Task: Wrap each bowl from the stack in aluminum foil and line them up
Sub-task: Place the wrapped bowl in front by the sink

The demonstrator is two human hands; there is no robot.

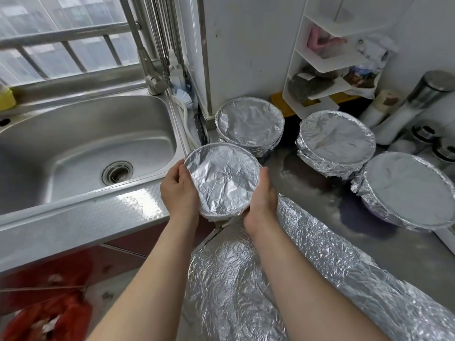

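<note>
A foil-covered bowl (222,179) is held up between both hands, just in front of the counter's edge. My left hand (178,190) grips its left rim, thumb on top. My right hand (262,198) cups the right side, its fingers hidden under the bowl. Three wrapped bowls stand on the counter: one at the back (250,124), one in the middle (336,141) and one at the right (406,190). A long crumpled sheet of aluminum foil (307,267) lies across the counter and hangs over its front edge below my arms.
A steel sink (86,153) with a faucet (150,70) lies to the left. At the back right are a white rack (327,70) and several steel canisters (428,94). A red bag (49,313) sits on the floor at the lower left.
</note>
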